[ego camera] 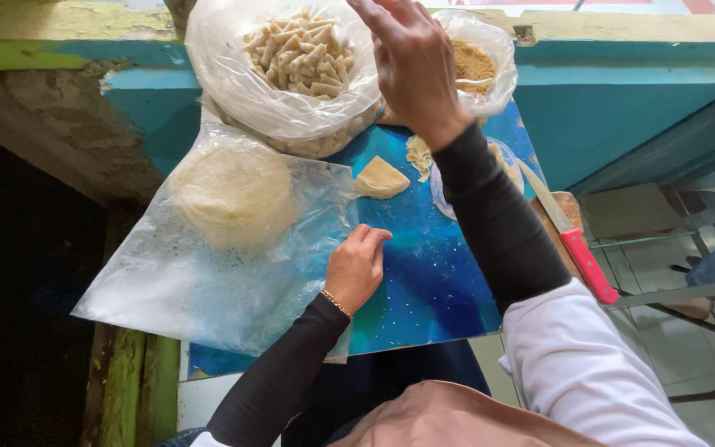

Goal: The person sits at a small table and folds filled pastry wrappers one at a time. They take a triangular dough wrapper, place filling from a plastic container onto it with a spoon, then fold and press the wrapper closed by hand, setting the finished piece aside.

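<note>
The left hand rested loosely curled, holding nothing, on the blue board — the folded wrapper lay just beyond it. The right hand, fingers spread and empty, hovered higher over the bag of rolls.

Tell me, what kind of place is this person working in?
Probably a small home or street-side snack-making spot. A bag of rolled pastries and a bag of thin round wrappers sit on a blue board, with a red-handled knife beside it and worn painted walls around.
</note>
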